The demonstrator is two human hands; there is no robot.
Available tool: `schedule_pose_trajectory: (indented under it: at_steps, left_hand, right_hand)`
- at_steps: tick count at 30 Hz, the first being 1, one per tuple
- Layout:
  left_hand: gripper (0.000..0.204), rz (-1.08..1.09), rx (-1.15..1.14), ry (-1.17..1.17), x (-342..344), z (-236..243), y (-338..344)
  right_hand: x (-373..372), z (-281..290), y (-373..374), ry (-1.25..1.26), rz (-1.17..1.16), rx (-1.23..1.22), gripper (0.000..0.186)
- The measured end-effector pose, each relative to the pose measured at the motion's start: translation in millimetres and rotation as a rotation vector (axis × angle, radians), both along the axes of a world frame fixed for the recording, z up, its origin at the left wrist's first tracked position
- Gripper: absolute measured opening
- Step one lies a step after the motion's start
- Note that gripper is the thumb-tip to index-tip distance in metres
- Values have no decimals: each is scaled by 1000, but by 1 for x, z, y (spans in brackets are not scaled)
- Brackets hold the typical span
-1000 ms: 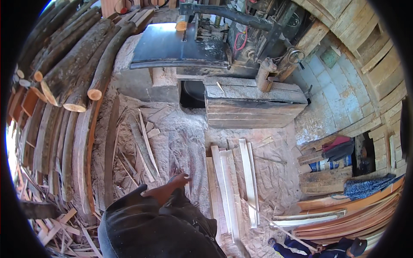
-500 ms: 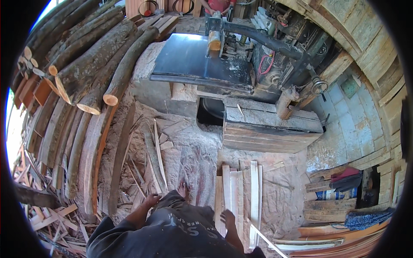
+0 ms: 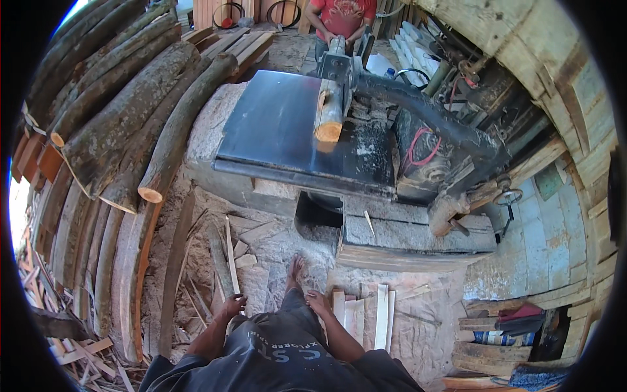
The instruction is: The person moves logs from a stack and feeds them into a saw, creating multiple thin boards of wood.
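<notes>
My left hand (image 3: 233, 305) hangs beside my left thigh, its fingers loosely bent and holding nothing I can see. Just beyond it in view is the near end of a thin wood strip (image 3: 231, 251) lying on the floor. My right hand (image 3: 318, 302) is by my forward knee, fingers apart, with nothing in it. Ahead of me stands a large saw machine with a dark metal table (image 3: 274, 124). A short log (image 3: 328, 121) lies on that table against the machine's upright guide (image 3: 336, 68), its pale cut end facing me.
Behind the machine stands a person in a red shirt (image 3: 339, 18), hands near the guide. Long logs (image 3: 124, 117) are stacked at left. A dusty wooden box (image 3: 418, 242) stands before the machine. Sawn boards (image 3: 381, 317) lie at my right; wood scraps (image 3: 85, 349) are at lower left.
I have moved forward, so the machine and log look nearer. My right hand has come inward from my side to my knee. More of the other person shows.
</notes>
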State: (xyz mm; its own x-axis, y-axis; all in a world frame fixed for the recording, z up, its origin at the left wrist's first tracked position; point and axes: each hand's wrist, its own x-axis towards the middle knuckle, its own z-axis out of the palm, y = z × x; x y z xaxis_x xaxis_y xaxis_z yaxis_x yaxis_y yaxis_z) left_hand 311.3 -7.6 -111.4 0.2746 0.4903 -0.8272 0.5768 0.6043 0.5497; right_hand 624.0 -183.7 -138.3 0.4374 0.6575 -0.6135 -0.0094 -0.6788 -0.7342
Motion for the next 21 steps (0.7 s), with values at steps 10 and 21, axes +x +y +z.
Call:
schedule_pose_trajectory:
  at_steps: [10,21]
  left_hand:
    - [66,-61,331,-371,293,86,202]
    - [95,-166,114,-666,360,154,208]
  right_hand:
    - [197,78,206,-73,-282,359,36]
    - [192,196,232,277,-270,306,80]
